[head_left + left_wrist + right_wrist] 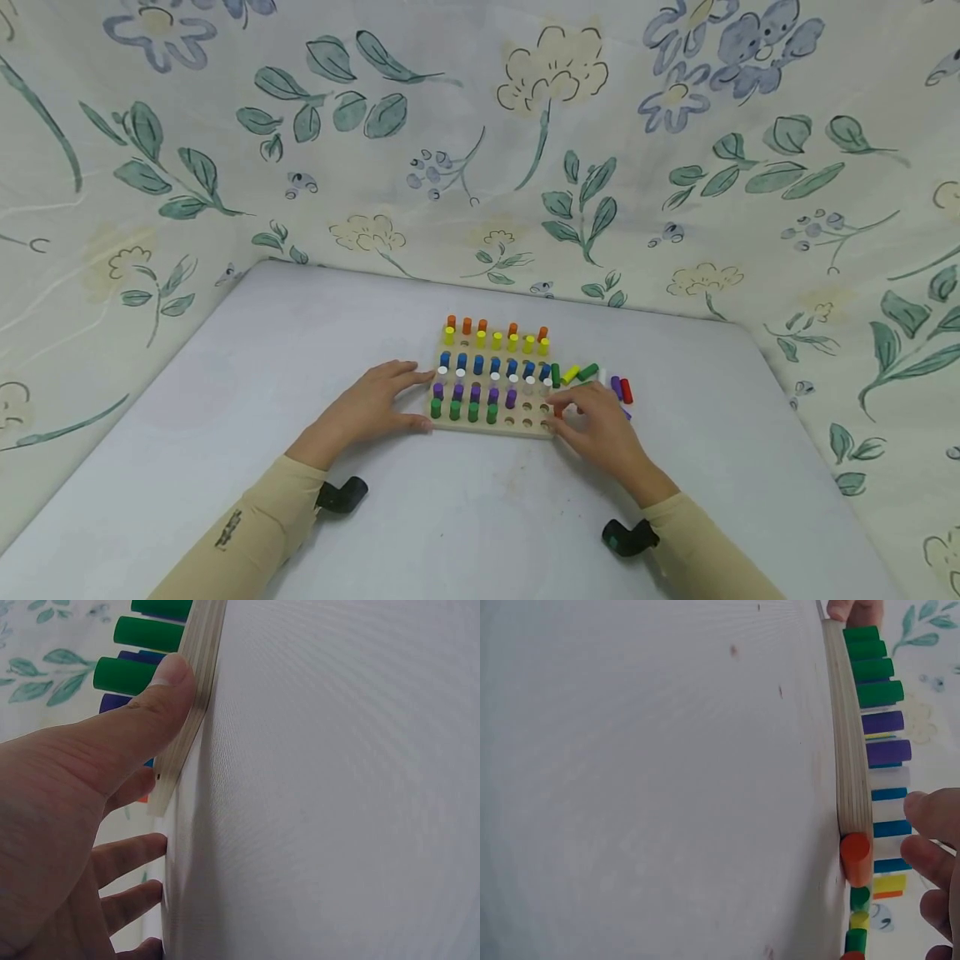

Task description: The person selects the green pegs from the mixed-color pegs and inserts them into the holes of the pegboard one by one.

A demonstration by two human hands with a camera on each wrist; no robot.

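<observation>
- Pegboard (517,431): lies flat on the table (457,517), centre of the head frame, partly filled.
- Complete, as far as visible: the row of blue pegs (495,367).
- Nearly complete: yellow pegs (497,341) and white pegs (495,380), one gap each; orange pegs (482,325), two gaps.
- Outstanding: right end of the purple pegs (476,394) and green pegs (473,412), where bare holes (527,422) show. No red peg seen standing.
- Stock: loose pegs (588,372) right of the board, including a red peg (627,391) and, against its near corner, an orange peg (856,860). Full count obscured by the hand.
- Left hand (378,404): fingers spread, thumb and forefinger touching the board's left end.
- Right hand (596,421): at the right end, fingertips apart, no peg visible between them.
- Judgement: past halfway, unfinished.
</observation>
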